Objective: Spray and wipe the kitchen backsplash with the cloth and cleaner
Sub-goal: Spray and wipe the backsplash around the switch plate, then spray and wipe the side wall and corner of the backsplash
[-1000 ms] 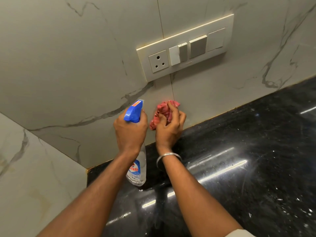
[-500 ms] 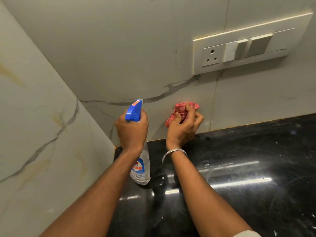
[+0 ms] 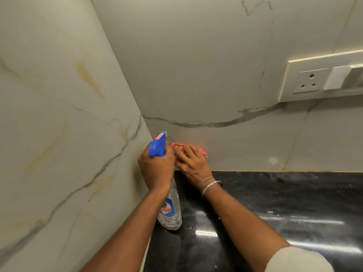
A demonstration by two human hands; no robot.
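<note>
Low in the backsplash [image 3: 216,75] corner, the right hand [image 3: 191,163] presses the bunched pink cloth [image 3: 203,152] to the tile, fingers curled over it; soft and light, it likely handles best wadded, while the left hand [image 3: 157,169] grips the spray bottle [image 3: 170,209] by its neck, probably the surest hold on slick plastic

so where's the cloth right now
In the head view the pink cloth is low on the backsplash near the corner, held against it by the right hand, just above the black countertop, next to the spray bottle in the left hand.
</note>
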